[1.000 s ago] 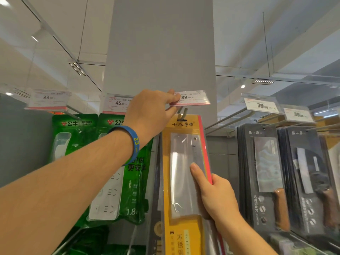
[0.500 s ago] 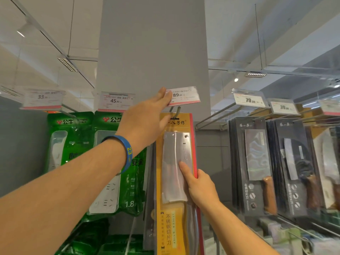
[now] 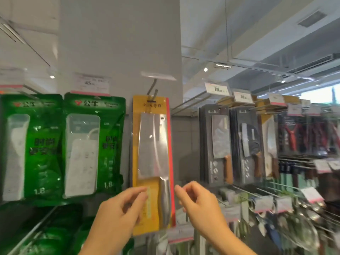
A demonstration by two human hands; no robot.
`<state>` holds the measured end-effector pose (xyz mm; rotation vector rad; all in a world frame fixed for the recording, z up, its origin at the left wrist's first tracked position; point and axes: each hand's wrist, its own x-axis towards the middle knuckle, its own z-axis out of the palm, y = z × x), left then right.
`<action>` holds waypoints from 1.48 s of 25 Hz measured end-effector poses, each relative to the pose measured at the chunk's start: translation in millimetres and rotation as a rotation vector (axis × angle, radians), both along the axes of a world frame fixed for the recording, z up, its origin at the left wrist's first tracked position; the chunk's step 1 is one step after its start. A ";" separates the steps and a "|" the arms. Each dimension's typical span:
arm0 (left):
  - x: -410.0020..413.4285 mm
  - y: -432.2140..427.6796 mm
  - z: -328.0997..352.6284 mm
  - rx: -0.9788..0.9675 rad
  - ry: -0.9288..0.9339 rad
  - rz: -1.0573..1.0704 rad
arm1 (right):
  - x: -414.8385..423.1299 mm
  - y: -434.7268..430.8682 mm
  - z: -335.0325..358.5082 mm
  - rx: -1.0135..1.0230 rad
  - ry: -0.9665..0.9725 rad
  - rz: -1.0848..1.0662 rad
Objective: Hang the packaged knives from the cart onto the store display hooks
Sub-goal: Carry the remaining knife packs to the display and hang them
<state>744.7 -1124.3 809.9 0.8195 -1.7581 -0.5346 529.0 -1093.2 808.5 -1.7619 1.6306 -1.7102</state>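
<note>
A steel cleaver in a yellow and red card package (image 3: 151, 162) hangs from a metal display hook (image 3: 153, 90) on the grey pillar, under a tipped-up price tag (image 3: 158, 76). My left hand (image 3: 121, 216) is in front of the package's lower left part, its fingers loosely curled; whether they touch the card I cannot tell. My right hand (image 3: 198, 201) hovers just right of the package's lower edge, fingers loosely curled and holding nothing.
Green packs of power strips (image 3: 92, 144) hang to the left. Dark boxed knives (image 3: 215, 144) hang to the right on long hooks, with an empty hook (image 3: 187, 102) between. Lower hooks with utensils (image 3: 294, 214) jut out at the bottom right.
My left hand has let go of the price tag and come down. My right hand has come off the package front and dropped lower. The package now hangs by itself.
</note>
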 end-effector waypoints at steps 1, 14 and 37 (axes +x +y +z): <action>-3.7 6.8 -19.2 0.060 0.030 -0.036 | -2.2 15.5 -21.9 0.056 -0.072 0.080; -74.5 131.9 -354.0 0.984 -0.148 -0.388 | -59.0 280.7 -338.1 0.734 -0.615 -0.387; -448.7 519.8 -450.6 1.016 -1.127 -1.049 | -226.2 789.2 -476.8 0.587 -1.257 -1.202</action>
